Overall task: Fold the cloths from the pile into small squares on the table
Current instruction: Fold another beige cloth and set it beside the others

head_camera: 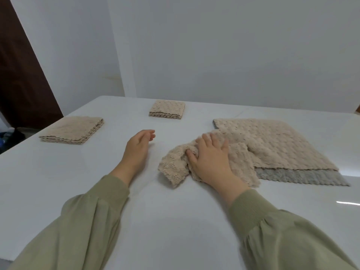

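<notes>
A crumpled beige fluffy cloth [175, 166] lies on the white table [78, 182] in front of me. My right hand [209, 158] rests on it with the thumb tucked into a bunched fold and the fingers spread flat. To the right is the pile of unfolded cloths [272, 141], beige on top with a grey one [303, 177] showing below. My left hand [139, 146] hovers over the bare table left of the cloth, fingers loosely curled, holding nothing.
Two folded beige stacks sit on the table: one at the left [73, 129], a smaller square at the back centre [167, 110]. A white wall stands behind the table. A dark brown door [21, 75] is at the far left.
</notes>
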{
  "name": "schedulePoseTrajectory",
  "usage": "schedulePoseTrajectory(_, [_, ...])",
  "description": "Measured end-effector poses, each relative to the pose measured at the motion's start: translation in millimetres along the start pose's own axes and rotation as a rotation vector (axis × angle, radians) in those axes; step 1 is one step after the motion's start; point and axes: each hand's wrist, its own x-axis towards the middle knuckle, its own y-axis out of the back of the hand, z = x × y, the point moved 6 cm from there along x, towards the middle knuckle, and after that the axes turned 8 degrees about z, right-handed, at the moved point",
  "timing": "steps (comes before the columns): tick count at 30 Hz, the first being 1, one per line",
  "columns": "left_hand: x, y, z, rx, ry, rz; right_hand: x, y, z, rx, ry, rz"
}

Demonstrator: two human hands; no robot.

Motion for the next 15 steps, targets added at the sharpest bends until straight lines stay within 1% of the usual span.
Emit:
schedulePoseTrajectory(1, [3,0,-3,0.003,-0.002,-0.04,2,-9,4,-0.049,-0.039,-0.066])
schedulePoseTrajectory(2, [5,-3,-4,0.007,-0.009,-0.076,4,-14,5,-0.061,-0.063,-0.097])
schedulePoseTrajectory(5, [8,-10,0,0.004,-0.039,-0.119,12,-25,-7,-0.018,-0.089,-0.112])
schedulePoseTrajectory(7, [10,-6,1,-0.018,-0.019,-0.091,17,-30,-26,0.036,-0.04,-0.105])
schedulePoseTrajectory(11, [11,18,-4,-0.134,0.074,0.012,17,-32,-64,0.322,0.081,-0.108])
schedulePoseTrajectory(12, [9,24,-5,-0.16,0.093,0.023,15,-30,-69,0.351,0.115,-0.096])
schedulePoseTrajectory(14, [3,30,-6,-0.161,0.127,0.009,12,-26,-68,0.298,0.152,-0.053])
schedulePoseTrajectory(15, [-1,30,-6,-0.131,0.132,-0.019,11,-26,-62,0.251,0.124,-0.047])
